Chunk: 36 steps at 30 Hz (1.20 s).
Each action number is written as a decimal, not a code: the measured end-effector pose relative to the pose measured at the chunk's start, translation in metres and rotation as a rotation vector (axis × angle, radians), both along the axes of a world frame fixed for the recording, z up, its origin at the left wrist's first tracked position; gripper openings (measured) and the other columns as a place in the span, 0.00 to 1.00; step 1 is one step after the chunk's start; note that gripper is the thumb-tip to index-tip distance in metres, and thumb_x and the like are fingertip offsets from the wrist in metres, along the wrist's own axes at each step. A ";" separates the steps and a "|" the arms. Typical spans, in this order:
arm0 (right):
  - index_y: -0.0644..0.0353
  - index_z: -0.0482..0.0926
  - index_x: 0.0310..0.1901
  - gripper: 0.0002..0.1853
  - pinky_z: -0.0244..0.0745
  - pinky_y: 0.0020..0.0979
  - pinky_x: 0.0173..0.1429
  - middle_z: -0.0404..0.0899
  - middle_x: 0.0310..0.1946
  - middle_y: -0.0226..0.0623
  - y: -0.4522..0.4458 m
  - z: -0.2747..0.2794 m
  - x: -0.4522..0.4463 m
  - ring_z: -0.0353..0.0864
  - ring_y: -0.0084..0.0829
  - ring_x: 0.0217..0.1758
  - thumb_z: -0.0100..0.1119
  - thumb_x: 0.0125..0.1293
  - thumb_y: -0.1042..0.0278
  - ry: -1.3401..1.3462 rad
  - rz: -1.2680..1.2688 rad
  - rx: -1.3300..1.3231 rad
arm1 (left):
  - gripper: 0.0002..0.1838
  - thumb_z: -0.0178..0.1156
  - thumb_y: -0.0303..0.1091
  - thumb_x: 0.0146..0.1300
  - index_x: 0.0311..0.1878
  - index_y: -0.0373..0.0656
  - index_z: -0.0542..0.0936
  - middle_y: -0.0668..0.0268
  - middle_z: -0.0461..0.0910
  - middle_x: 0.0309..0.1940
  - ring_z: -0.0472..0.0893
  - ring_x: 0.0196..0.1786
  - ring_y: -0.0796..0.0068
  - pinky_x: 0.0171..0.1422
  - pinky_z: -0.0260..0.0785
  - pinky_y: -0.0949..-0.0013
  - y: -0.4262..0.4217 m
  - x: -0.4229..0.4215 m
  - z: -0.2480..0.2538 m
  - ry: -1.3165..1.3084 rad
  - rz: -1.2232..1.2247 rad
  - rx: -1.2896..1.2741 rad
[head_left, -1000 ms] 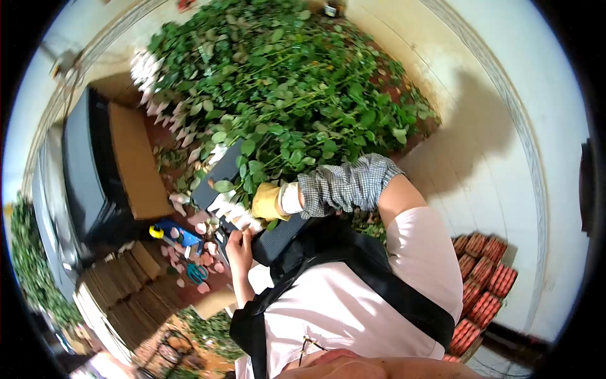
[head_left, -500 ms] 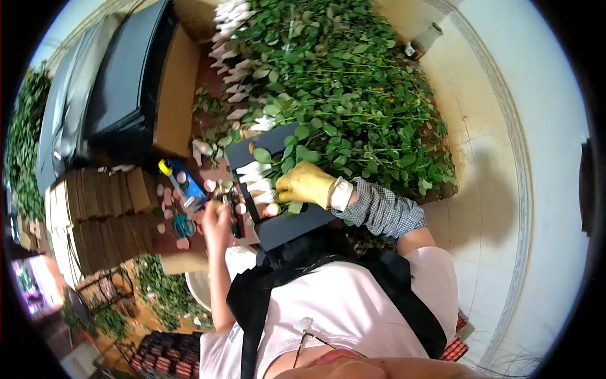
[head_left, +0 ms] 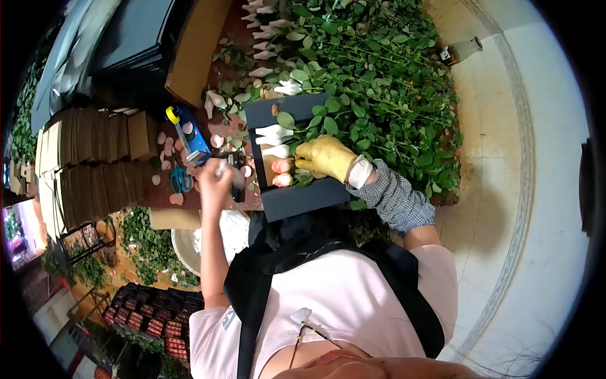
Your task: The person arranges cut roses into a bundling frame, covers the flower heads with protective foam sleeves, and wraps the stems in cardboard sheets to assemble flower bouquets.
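My left hand [head_left: 214, 183] is bare and closed, blurred, at the table edge, with a whitish crumpled thing, apparently a foam net sleeve [head_left: 220, 167], at its fingers. My right hand [head_left: 325, 159], in a yellow glove, curls over leafy rose stems just behind the flower heads. Beneath it, a dark corrugated cardboard sheet [head_left: 303, 201] holds the bunch. Two pink rose heads [head_left: 281, 172] are bare there. Beside them, further from my body, lie rose heads in white net sleeves [head_left: 274, 134]. The stems inside the glove are hidden.
Left of the bunch are a blue tape dispenser [head_left: 192, 136], teal scissors [head_left: 181, 181] and loose petals [head_left: 217, 141]. Cardboard stacks [head_left: 95, 145] stand further left. Many sleeved roses [head_left: 353, 63] cover the far table. Below the table edge stands a white basin [head_left: 183, 247].
Another pink rose head beside the glove now shows without its white sleeve. My left hand has risen a little, with whitish material at its fingers. The camera view has shifted.
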State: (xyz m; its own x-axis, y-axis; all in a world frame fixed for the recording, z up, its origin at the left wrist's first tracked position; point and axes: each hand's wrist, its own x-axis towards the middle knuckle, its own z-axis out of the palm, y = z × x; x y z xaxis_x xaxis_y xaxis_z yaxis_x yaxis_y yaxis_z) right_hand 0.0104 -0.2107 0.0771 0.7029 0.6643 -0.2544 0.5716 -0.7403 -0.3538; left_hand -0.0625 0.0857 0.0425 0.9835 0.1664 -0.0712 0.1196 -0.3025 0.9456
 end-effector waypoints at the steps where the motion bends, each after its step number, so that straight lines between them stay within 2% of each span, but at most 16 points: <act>1: 0.57 0.84 0.36 0.14 0.78 0.46 0.39 0.85 0.28 0.40 0.005 0.013 0.001 0.85 0.44 0.34 0.62 0.63 0.54 -0.058 -0.041 0.048 | 0.11 0.64 0.33 0.64 0.41 0.35 0.76 0.62 0.79 0.27 0.79 0.33 0.75 0.40 0.72 0.71 -0.009 0.005 -0.014 0.206 -0.083 0.119; 4: 0.54 0.83 0.34 0.11 0.77 0.43 0.35 0.86 0.28 0.35 0.012 0.001 0.009 0.86 0.40 0.32 0.63 0.61 0.55 -0.175 0.003 -0.077 | 0.26 0.63 0.54 0.66 0.52 0.39 0.78 0.44 0.84 0.37 0.84 0.42 0.41 0.45 0.75 0.50 -0.070 0.017 -0.005 0.097 -0.111 0.335; 9: 0.50 0.85 0.34 0.04 0.77 0.36 0.33 0.87 0.29 0.30 0.025 -0.037 0.020 0.87 0.34 0.34 0.63 0.59 0.65 -0.081 0.048 -0.379 | 0.09 0.61 0.35 0.67 0.40 0.40 0.83 0.48 0.84 0.38 0.83 0.43 0.43 0.45 0.75 0.53 -0.071 0.024 -0.014 -0.016 -0.080 0.398; 11: 0.51 0.85 0.36 0.05 0.77 0.37 0.34 0.87 0.29 0.31 0.022 -0.032 0.016 0.87 0.35 0.33 0.63 0.60 0.65 -0.142 0.079 -0.383 | 0.08 0.58 0.31 0.68 0.38 0.35 0.80 0.49 0.81 0.30 0.81 0.33 0.46 0.40 0.72 0.54 -0.043 0.024 -0.024 -0.232 0.234 0.284; 12: 0.51 0.85 0.37 0.05 0.78 0.37 0.35 0.87 0.30 0.32 0.021 -0.030 0.013 0.87 0.36 0.33 0.62 0.61 0.65 -0.205 0.115 -0.391 | 0.07 0.57 0.29 0.67 0.37 0.34 0.79 0.51 0.79 0.31 0.79 0.33 0.50 0.41 0.71 0.56 -0.025 0.026 0.002 0.021 0.355 0.096; 13: 0.52 0.84 0.39 0.07 0.79 0.39 0.38 0.86 0.30 0.34 0.016 -0.037 0.020 0.87 0.37 0.34 0.62 0.63 0.61 -0.081 0.063 -0.274 | 0.07 0.54 0.27 0.69 0.37 0.33 0.78 0.57 0.79 0.34 0.78 0.36 0.67 0.41 0.73 0.65 -0.001 0.023 -0.006 -0.214 0.258 0.392; 15: 0.51 0.83 0.41 0.11 0.79 0.41 0.39 0.86 0.28 0.35 0.006 -0.012 0.010 0.87 0.38 0.34 0.61 0.66 0.55 -0.146 -0.003 0.015 | 0.06 0.54 0.25 0.69 0.36 0.33 0.77 0.56 0.80 0.38 0.79 0.40 0.69 0.40 0.73 0.65 -0.001 0.021 -0.004 -0.324 0.162 0.393; 16: 0.53 0.83 0.41 0.13 0.79 0.40 0.36 0.85 0.26 0.35 0.012 0.004 0.009 0.86 0.38 0.32 0.59 0.68 0.53 -0.186 -0.008 -0.107 | 0.07 0.56 0.26 0.68 0.36 0.32 0.77 0.56 0.81 0.35 0.80 0.38 0.69 0.39 0.73 0.64 -0.007 0.023 -0.010 -0.401 0.064 0.264; 17: 0.55 0.84 0.42 0.11 0.78 0.38 0.32 0.85 0.25 0.33 0.020 0.025 0.008 0.87 0.35 0.30 0.58 0.68 0.58 -0.196 -0.002 -0.238 | 0.08 0.59 0.31 0.68 0.38 0.33 0.78 0.57 0.82 0.32 0.80 0.35 0.68 0.41 0.73 0.65 -0.017 0.019 -0.008 -0.076 0.010 0.163; 21: 0.54 0.83 0.40 0.08 0.76 0.36 0.31 0.87 0.26 0.30 0.029 -0.023 0.016 0.87 0.32 0.30 0.55 0.65 0.65 -0.338 -0.026 -0.419 | 0.23 0.58 0.48 0.69 0.54 0.37 0.76 0.40 0.83 0.38 0.82 0.44 0.37 0.48 0.74 0.45 -0.066 0.034 -0.012 0.205 -0.270 0.350; 24: 0.52 0.85 0.36 0.08 0.77 0.36 0.33 0.88 0.29 0.31 0.039 -0.039 0.021 0.89 0.33 0.34 0.56 0.64 0.65 -0.191 -0.285 -0.307 | 0.21 0.53 0.44 0.71 0.57 0.37 0.74 0.42 0.84 0.32 0.84 0.37 0.40 0.40 0.76 0.46 -0.093 0.043 0.009 0.142 -0.162 0.572; 27: 0.52 0.86 0.33 0.08 0.78 0.36 0.33 0.88 0.28 0.34 0.032 -0.032 0.019 0.88 0.34 0.33 0.58 0.62 0.64 -0.306 -0.130 -0.370 | 0.15 0.57 0.40 0.68 0.52 0.41 0.79 0.49 0.84 0.30 0.84 0.33 0.45 0.37 0.75 0.48 -0.097 0.049 0.008 0.004 -0.173 0.669; 30: 0.51 0.87 0.30 0.07 0.78 0.36 0.33 0.88 0.29 0.34 0.036 -0.035 0.028 0.88 0.34 0.33 0.60 0.61 0.65 -0.206 -0.202 -0.396 | 0.10 0.60 0.39 0.65 0.38 0.43 0.85 0.48 0.83 0.28 0.83 0.34 0.44 0.36 0.74 0.51 -0.085 0.041 0.012 -0.102 -0.065 0.466; 33: 0.51 0.87 0.31 0.07 0.79 0.35 0.35 0.88 0.31 0.33 0.033 -0.041 0.027 0.89 0.33 0.37 0.60 0.62 0.66 -0.176 -0.261 -0.408 | 0.07 0.60 0.30 0.67 0.40 0.37 0.84 0.68 0.77 0.20 0.72 0.24 0.81 0.28 0.67 0.72 -0.040 0.033 0.012 -0.038 0.217 0.012; 35: 0.55 0.86 0.28 0.06 0.78 0.36 0.33 0.86 0.27 0.37 0.016 -0.124 0.028 0.86 0.35 0.31 0.63 0.60 0.66 0.042 -0.533 0.323 | 0.06 0.58 0.29 0.68 0.40 0.37 0.82 0.68 0.79 0.27 0.74 0.27 0.79 0.32 0.68 0.74 -0.001 0.027 0.049 0.059 0.176 -0.149; 36: 0.56 0.85 0.27 0.06 0.78 0.37 0.34 0.85 0.26 0.39 0.021 -0.079 0.025 0.86 0.37 0.30 0.64 0.59 0.66 -0.088 -0.368 0.055 | 0.06 0.59 0.29 0.67 0.39 0.35 0.81 0.66 0.80 0.29 0.75 0.30 0.77 0.36 0.69 0.72 -0.003 0.027 0.046 -0.114 0.111 -0.004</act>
State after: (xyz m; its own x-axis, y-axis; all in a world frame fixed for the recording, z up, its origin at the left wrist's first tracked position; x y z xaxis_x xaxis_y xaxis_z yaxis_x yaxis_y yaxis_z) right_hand 0.0354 -0.1900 -0.0023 0.9145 0.3745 -0.1531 0.3013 -0.8830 -0.3600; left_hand -0.0358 0.0830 0.0883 0.9607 0.2746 0.0393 0.0437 -0.2898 0.9561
